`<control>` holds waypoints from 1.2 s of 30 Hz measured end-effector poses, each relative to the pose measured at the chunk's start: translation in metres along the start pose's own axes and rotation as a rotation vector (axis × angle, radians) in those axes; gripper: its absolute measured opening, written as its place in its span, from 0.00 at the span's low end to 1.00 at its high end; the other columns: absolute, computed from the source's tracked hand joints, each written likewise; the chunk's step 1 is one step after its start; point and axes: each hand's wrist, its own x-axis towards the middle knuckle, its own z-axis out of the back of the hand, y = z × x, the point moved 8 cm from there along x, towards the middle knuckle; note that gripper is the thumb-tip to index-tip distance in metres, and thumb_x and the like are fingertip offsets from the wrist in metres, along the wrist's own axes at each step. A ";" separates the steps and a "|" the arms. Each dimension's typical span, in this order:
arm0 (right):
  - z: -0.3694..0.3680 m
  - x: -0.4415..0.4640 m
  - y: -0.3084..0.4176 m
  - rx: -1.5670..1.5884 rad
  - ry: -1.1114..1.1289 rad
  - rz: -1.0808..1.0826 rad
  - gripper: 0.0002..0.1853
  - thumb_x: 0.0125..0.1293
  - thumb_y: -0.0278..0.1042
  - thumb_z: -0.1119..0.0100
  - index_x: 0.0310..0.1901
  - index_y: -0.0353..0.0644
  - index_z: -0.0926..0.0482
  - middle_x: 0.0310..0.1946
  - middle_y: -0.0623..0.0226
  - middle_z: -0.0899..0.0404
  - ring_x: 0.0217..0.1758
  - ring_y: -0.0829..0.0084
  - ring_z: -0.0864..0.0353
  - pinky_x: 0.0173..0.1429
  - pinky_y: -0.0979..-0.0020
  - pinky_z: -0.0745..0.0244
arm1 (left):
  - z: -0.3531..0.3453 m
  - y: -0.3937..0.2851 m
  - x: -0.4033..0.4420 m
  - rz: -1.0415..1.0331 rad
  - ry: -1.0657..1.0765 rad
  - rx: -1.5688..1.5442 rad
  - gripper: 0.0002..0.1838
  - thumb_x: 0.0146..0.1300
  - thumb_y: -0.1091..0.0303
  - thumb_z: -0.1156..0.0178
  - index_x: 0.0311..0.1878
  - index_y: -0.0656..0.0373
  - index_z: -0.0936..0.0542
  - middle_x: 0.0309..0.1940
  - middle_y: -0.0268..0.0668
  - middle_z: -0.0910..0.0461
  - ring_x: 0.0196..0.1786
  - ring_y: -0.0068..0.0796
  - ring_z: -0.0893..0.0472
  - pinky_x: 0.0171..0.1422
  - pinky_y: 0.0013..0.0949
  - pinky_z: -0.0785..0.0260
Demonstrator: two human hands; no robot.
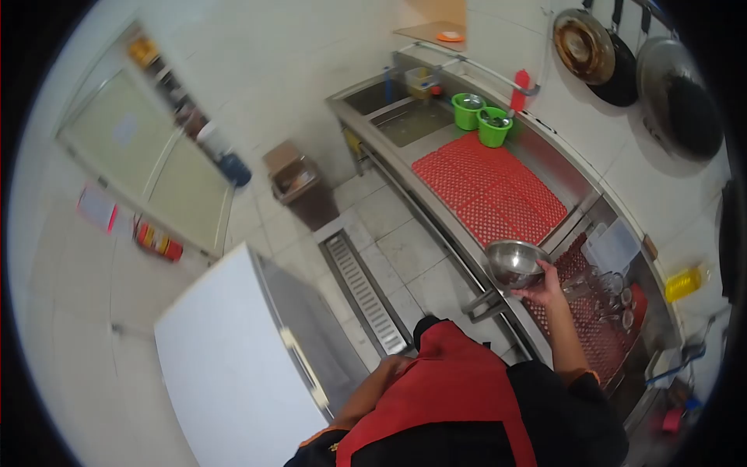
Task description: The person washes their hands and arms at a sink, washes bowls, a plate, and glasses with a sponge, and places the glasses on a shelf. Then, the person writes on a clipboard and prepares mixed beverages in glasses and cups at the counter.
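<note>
A round metal bowl (515,263) is in my right hand (541,286), whose fingers and thumb grip its near right rim. The bowl is over the counter, at the border between the red perforated mat (490,187) and the lower rack area with a darker red mat (595,342). Several clear glasses (611,292) stand on that darker mat, to the right of my right hand. My left hand (395,366) is low in front of my red apron (443,381), beside its left edge; its fingers are too hidden to make out.
Two green baskets (493,128) with utensils stand behind the red mat, beside a sink (408,123). Pans (681,97) hang on the right wall. A brown bin (303,187) stands on the floor near a drain grate (366,292). A white-topped freezer (233,358) is at my left.
</note>
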 end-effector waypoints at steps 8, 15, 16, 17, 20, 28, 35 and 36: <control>-0.070 0.236 0.052 0.259 -0.195 0.473 0.35 0.63 0.49 0.52 0.69 0.44 0.46 0.67 0.56 0.41 0.68 0.53 0.38 0.61 0.43 0.36 | 0.404 -0.183 0.045 -0.570 -0.673 0.414 0.36 0.69 0.39 0.64 0.70 0.56 0.40 0.69 0.44 0.39 0.73 0.42 0.45 0.71 0.47 0.46; -0.062 0.396 0.079 0.499 -0.459 0.761 0.22 0.70 0.47 0.53 0.60 0.44 0.34 0.54 0.61 0.26 0.51 0.64 0.24 0.47 0.63 0.22 | 0.522 -0.311 0.023 -0.337 -0.396 0.971 0.34 0.68 0.43 0.57 0.66 0.61 0.34 0.63 0.42 0.30 0.63 0.38 0.31 0.68 0.39 0.41; -0.073 0.405 0.062 0.540 -0.300 0.684 0.25 0.68 0.50 0.50 0.60 0.44 0.34 0.56 0.61 0.28 0.53 0.63 0.25 0.46 0.62 0.22 | 0.532 -0.313 0.015 -0.259 -0.215 0.845 0.34 0.68 0.43 0.56 0.66 0.61 0.34 0.62 0.42 0.30 0.62 0.37 0.30 0.68 0.39 0.41; -0.071 0.412 0.035 0.579 -0.371 0.552 0.26 0.66 0.52 0.50 0.59 0.45 0.34 0.56 0.60 0.29 0.54 0.60 0.27 0.49 0.58 0.25 | 0.537 -0.317 0.004 -0.187 -0.034 0.708 0.34 0.68 0.43 0.55 0.66 0.61 0.33 0.62 0.41 0.29 0.62 0.36 0.30 0.68 0.38 0.41; -0.125 0.412 -0.034 0.529 -0.647 0.120 0.28 0.61 0.58 0.47 0.58 0.50 0.34 0.56 0.54 0.33 0.58 0.52 0.32 0.57 0.46 0.33 | 0.602 -0.340 -0.033 -0.065 0.362 0.569 0.28 0.66 0.48 0.50 0.62 0.56 0.28 0.56 0.40 0.25 0.54 0.35 0.26 0.59 0.43 0.33; -0.553 0.642 0.180 -1.136 -0.302 0.373 0.45 0.65 0.66 0.57 0.70 0.33 0.51 0.32 0.58 0.17 0.44 0.60 0.19 0.57 0.61 0.32 | 0.885 -0.576 -0.303 0.850 -0.694 2.632 0.08 0.55 0.64 0.47 0.23 0.51 0.23 0.17 0.31 0.26 0.21 0.28 0.28 0.38 0.45 0.35; -0.740 0.856 0.338 -1.620 -0.953 0.623 0.35 0.64 0.68 0.58 0.47 0.37 0.27 0.36 0.43 0.20 0.45 0.46 0.20 0.49 0.49 0.28 | 0.841 -0.659 -0.417 -0.533 -0.829 3.058 0.07 0.48 0.72 0.48 0.17 0.52 0.32 0.11 0.27 0.41 0.19 0.26 0.36 0.35 0.40 0.37; -0.735 0.873 0.339 -1.584 -0.992 0.559 0.35 0.64 0.68 0.58 0.47 0.37 0.27 0.36 0.43 0.20 0.45 0.46 0.20 0.49 0.49 0.28 | 0.837 -0.658 -0.446 -0.683 -0.716 2.996 0.07 0.47 0.72 0.48 0.17 0.52 0.33 0.12 0.27 0.42 0.20 0.26 0.37 0.34 0.39 0.39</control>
